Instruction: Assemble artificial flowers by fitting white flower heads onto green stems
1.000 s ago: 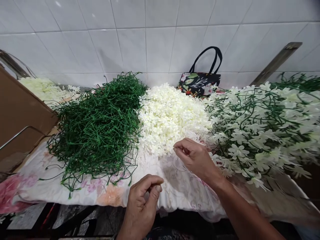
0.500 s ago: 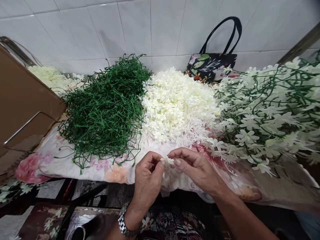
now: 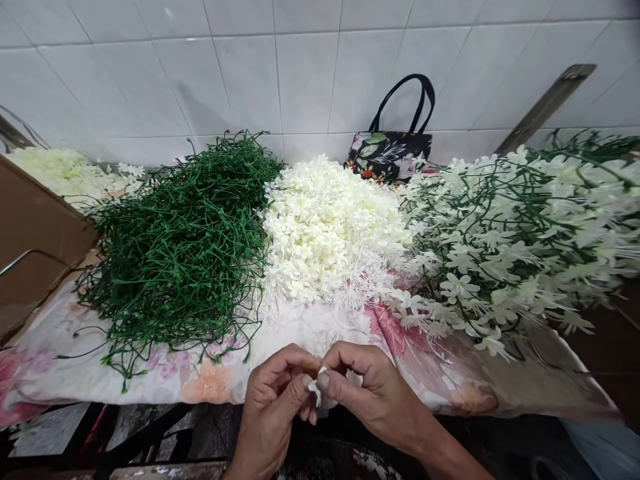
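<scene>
Far left, edge: brown cardboard box [image 3: 35,227], standing beside the cloth's left end.
Far left, rear: low heap of pale cream artificial flowers [image 3: 65,175], against the white tiled wall [image 3: 240,67].
Left of centre: large tangled heap of dark green plastic stems [image 3: 185,247], lying on the cloth and touching the white heap to its right.
Underlay: pale floral-print cloth [image 3: 150,373], spread under all the heaps, its front edge hanging over the work surface.
Centre: mound of loose white plastic blossoms [image 3: 325,227], between the green stems and the made-up sprays.
Front centre, left hand [image 3: 273,407]: fingers curled in, thumb and forefinger pinched on a small white plastic blossom [image 3: 316,392].
Front centre, right hand [image 3: 373,393]: fingertips pinched on the same blossom from the other side; both hands meet at it, just in front of the cloth's edge.
Rear centre-right: black handbag with flower print and looped handles [image 3: 390,155], upright against the wall.
Right: wide pile of green-stemmed sprays with white flowers [image 3: 515,233].
Far right, rear: slanted grey metal bar [image 3: 547,107], leaning on the wall.
</scene>
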A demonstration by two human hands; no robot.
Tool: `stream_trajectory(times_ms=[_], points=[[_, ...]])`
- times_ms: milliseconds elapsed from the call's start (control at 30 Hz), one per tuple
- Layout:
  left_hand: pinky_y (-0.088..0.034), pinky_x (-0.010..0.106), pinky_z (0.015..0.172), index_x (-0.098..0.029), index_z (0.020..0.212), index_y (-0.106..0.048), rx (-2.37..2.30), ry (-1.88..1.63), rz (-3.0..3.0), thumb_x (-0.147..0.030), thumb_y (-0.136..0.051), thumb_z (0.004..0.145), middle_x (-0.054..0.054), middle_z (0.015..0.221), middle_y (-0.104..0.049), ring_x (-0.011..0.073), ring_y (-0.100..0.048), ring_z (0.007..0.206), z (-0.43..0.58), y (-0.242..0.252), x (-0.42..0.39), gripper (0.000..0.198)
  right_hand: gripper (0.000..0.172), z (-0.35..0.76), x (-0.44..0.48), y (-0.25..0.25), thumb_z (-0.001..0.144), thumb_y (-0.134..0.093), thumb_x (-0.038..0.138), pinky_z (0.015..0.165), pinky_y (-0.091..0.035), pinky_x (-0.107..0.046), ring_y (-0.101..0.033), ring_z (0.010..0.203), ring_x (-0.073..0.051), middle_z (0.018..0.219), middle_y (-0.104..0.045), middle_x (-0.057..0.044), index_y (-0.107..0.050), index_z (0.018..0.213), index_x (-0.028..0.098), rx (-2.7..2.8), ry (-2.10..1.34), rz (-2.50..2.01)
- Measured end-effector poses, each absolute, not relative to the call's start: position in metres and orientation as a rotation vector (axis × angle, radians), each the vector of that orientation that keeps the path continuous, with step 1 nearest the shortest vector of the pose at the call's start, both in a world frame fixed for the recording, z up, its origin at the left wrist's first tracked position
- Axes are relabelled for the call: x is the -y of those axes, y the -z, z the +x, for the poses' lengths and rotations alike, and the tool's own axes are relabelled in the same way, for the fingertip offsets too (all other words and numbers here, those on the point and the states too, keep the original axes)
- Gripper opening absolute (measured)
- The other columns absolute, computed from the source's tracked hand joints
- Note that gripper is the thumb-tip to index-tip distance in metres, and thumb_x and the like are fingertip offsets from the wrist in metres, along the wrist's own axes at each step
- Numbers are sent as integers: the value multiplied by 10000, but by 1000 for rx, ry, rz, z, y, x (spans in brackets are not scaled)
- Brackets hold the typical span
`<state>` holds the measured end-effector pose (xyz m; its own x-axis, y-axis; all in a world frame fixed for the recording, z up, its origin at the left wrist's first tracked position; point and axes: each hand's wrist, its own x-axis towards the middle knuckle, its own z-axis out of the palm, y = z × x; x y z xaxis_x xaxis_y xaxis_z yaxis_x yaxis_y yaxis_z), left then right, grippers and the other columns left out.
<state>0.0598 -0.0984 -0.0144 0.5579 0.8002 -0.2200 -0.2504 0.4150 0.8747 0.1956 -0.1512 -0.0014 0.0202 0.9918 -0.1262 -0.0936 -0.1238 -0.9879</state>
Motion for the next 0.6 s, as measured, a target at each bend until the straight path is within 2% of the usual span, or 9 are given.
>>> stream_trajectory(times_ms=[233, 333, 400, 500, 600], points=[[-368, 133, 355, -138, 607, -643, -724, -778, 814, -306, -773, 631, -49, 516, -474, 23, -391, 375, 63, 15, 100, 214, 293, 192, 152, 2, 852, -513, 396, 512, -394, -208, -511, 535, -92, 577, -561, 12, -551, 700, 149, 1219, -1136, -1442], [-340, 122, 350, -138, 600, -625, -751, -786, 753, -316, -788, 611, -52, 491, -484, 20, -384, 366, 61, 14, 99, 241, 239, 195, 148, -1, 871, -492, 342, 512, -385, -195, -496, 538, -86, 592, -554, 19, -568, 742, 157, 1404, -986, -1517], [-328, 121, 348, -140, 620, -621, -766, -802, 729, -335, -786, 614, -54, 493, -493, 17, -379, 356, 59, 14, 97, 255, 187, 203, 142, -2, 873, -477, 280, 515, -389, -200, -508, 551, -95, 619, -567, 5, -577, 774, 157, 1546, -777, -1576], [-314, 126, 349, -144, 651, -615, -805, -844, 706, -348, -781, 617, -59, 506, -498, 13, -376, 342, 56, 16, 95, 265, 174, 221, 129, 2, 869, -435, 197, 559, -405, -239, -541, 604, -133, 684, -596, -43, -579, 785, 146, 1717, -284, -1694], [-287, 134, 341, -143, 638, -601, -830, -883, 697, -365, -789, 593, -72, 455, -457, 20, -358, 326, 52, 16, 94, 294, 178, 234, 117, 7, 877, -433, 209, 597, -398, -273, -556, 632, -162, 709, -601, -54, -578, 787, 156, 1808, 56, -1788]])
